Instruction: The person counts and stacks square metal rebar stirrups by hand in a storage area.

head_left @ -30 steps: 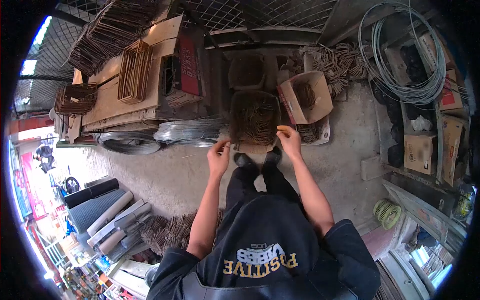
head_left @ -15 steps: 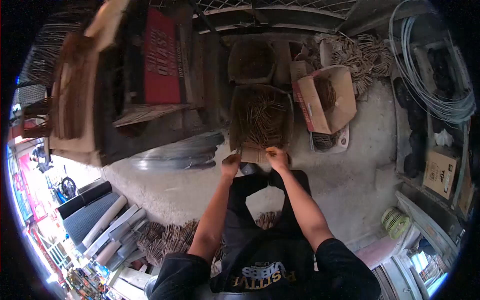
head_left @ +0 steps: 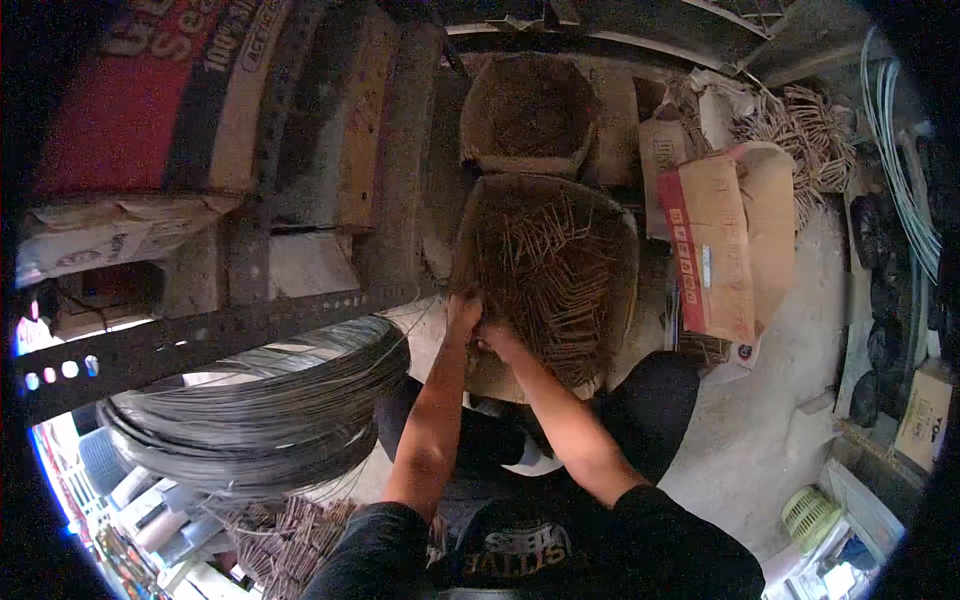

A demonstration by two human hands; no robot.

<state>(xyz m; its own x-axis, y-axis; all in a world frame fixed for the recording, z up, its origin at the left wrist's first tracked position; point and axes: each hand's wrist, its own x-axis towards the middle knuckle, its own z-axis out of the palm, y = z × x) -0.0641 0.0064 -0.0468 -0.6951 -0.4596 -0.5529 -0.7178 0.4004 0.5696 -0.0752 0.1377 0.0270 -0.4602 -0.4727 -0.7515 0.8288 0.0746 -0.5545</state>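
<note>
An open cardboard box (head_left: 620, 265) sits in front of me between my knees, filled with bent, rust-brown metal rods (head_left: 560, 280). Close together at the box's near left side are my two hands. My left hand (head_left: 464, 312) is at the left wall with its fingers curled. Just to its right and slightly nearer, my right hand (head_left: 496, 338) also has bent fingers. Shadow hides the fingertips, so what they pinch, if anything, does not show.
A big coil of dark wire (head_left: 250, 420) lies left, under a perforated metal shelf beam (head_left: 200, 335). A second box (head_left: 530, 160) stands behind. At right are a taller carton (head_left: 715, 250), bundled rods (head_left: 800, 130) and a green basket (head_left: 812, 515).
I have come down lower and closer to the box. My hands have moved from its near edge, where they were apart, to its left side, close together.
</note>
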